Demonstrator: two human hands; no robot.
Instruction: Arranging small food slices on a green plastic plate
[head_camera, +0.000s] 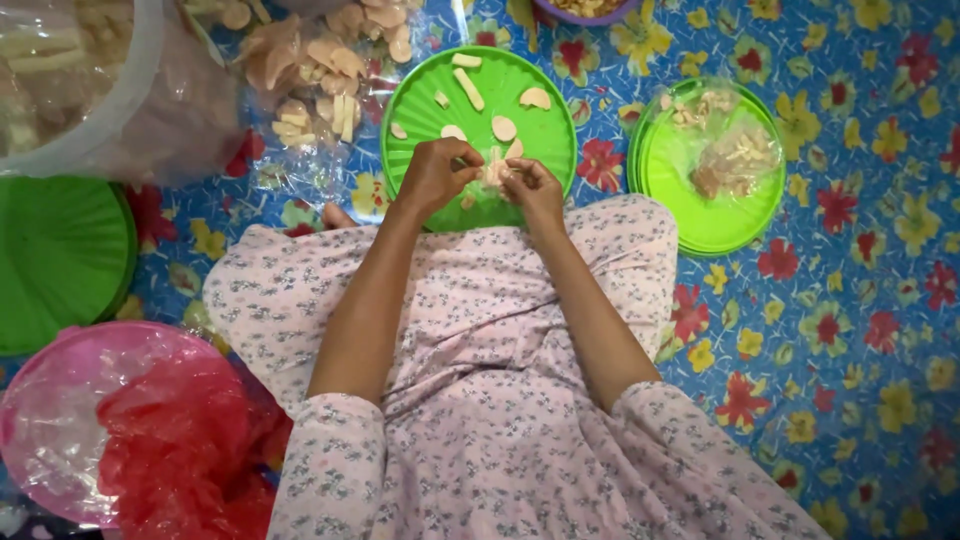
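Both hands, left hand (435, 175) and right hand (532, 188), pinch a pale cracker piece (493, 168) standing roughly upright over the green plate (550, 125).

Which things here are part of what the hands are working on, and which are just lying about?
In use:
left hand
right hand
pale snack pieces held between them
green plate under the hands, with loose pieces on it

Lying about:
second green plate with clear bag
pink basin with red plastic bag
green lid
clear bags of pieces

Open floral mat (860, 330) right; green plate (480, 110), side plate (706, 222) ahead; bags (320, 70), bowls (60, 260) crowd left.
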